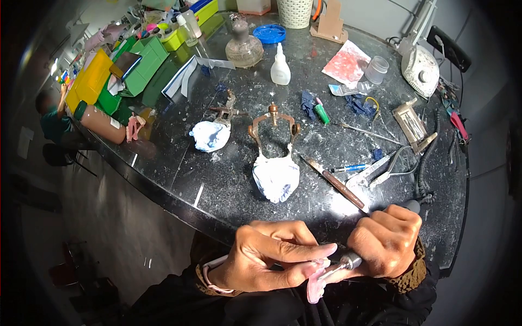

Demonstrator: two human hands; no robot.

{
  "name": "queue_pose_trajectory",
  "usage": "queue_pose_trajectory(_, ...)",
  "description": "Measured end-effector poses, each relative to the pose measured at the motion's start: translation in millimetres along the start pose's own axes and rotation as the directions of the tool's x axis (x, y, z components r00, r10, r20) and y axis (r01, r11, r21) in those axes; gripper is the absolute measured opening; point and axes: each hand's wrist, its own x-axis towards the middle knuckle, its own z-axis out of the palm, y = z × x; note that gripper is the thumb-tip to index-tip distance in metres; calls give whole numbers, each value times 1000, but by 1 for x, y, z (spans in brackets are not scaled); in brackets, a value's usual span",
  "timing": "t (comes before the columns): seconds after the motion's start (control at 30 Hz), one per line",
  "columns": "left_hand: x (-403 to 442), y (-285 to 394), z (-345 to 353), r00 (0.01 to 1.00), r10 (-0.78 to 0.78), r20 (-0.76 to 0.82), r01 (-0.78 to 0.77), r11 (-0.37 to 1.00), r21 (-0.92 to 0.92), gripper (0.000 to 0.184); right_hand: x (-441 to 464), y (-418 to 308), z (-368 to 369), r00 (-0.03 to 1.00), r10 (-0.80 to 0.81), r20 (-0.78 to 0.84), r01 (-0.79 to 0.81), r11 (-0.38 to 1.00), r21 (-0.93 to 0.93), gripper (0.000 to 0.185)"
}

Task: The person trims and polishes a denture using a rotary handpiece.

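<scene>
My left hand (pixel 266 255) pinches a pink denture piece (pixel 315 289) near the table's front edge, thumb and fingers closed on it. My right hand (pixel 387 239) is wrapped around a rotary handpiece (pixel 352 260), whose metal nose points left. Its thin bit meets or nearly meets the denture piece; exact contact is hard to tell. Above the hands on the table lies a brass articulator (pixel 273 115) with a white plaster cast (pixel 276 178). Closest to my right hand is a wooden-handled knife (pixel 341 188).
A second plaster cast (pixel 210 136) lies left of the articulator. Pliers (pixel 389 169) and a handpiece cord (pixel 422 174) are at right. Farther back stand a white dropper bottle (pixel 280 70), a glass burner (pixel 243 49) and a desk lamp (pixel 421 70). Another person (pixel 57 117) is at far left.
</scene>
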Motion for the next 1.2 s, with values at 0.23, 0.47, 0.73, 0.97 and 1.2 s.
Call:
queue_pose_trajectory(0.23, -1, 1, -1, 1000, 15, -5, -15, 999, 42, 26, -2, 1, 1, 1000, 12, 0, -12, 1000, -28, 59)
queue_pose_trajectory(0.47, 0, 2, 0, 999, 35, -6, -35, 998, 42, 26, -1, 1, 1, 1000, -1, -21, 0, 1000, -29, 60)
queue_pose_trajectory(0.73, -1, 0, -1, 999, 41, -2, -41, 998, 47, 26, -1, 1, 0, 1000, -6, -26, 4, 997, -73, 61)
queue_pose_trajectory(0.97, -1, 2, -2, 999, 39, 17, -40, 996, 79, 26, -3, 1, 0, 1000, 3, -20, -5, 998, -66, 61)
queue_pose_trajectory(1.2, 1, 2, -1, 998, 48, 31, -50, 996, 77, 26, -5, 2, 4, 999, -14, -44, 11, 998, -60, 53)
